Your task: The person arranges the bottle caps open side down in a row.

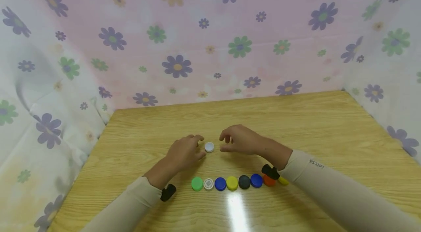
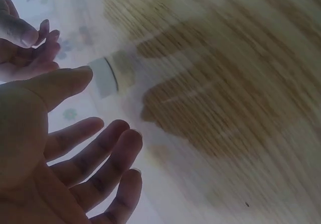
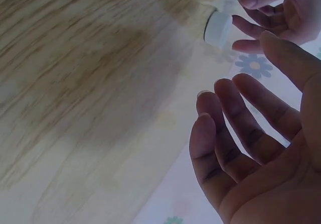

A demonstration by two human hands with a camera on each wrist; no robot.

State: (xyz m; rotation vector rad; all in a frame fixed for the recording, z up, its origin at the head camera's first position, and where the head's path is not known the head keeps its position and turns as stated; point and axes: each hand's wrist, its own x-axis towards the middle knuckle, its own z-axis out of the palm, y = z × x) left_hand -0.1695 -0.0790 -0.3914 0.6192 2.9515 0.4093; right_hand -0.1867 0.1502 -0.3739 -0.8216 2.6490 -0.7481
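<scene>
A small round white cap (image 1: pixel 209 147) lies on the wooden table between the two hands. Just left of it is the left hand (image 1: pixel 185 152), fingers loosely bent and apart from the thumb, holding nothing. On the other side the right hand (image 1: pixel 241 140) hovers with its thumb and fingers spread, also holding nothing. The left wrist view has the white cap (image 2: pixel 104 77) just past the thumb tip. In the right wrist view the white cap (image 3: pixel 217 29) stands beyond the right fingers, close to the left hand's fingertips.
Nearer the person runs a row of caps: green (image 1: pixel 197 184), white (image 1: pixel 208 184), blue (image 1: pixel 220 183), yellow (image 1: pixel 232 183), black (image 1: pixel 244 182), another blue (image 1: pixel 256 180), orange (image 1: pixel 269 180) and a second yellow (image 1: pixel 283 181), partly behind the right sleeve. Flowered cloth (image 1: pixel 210 42) surrounds the table's back and sides.
</scene>
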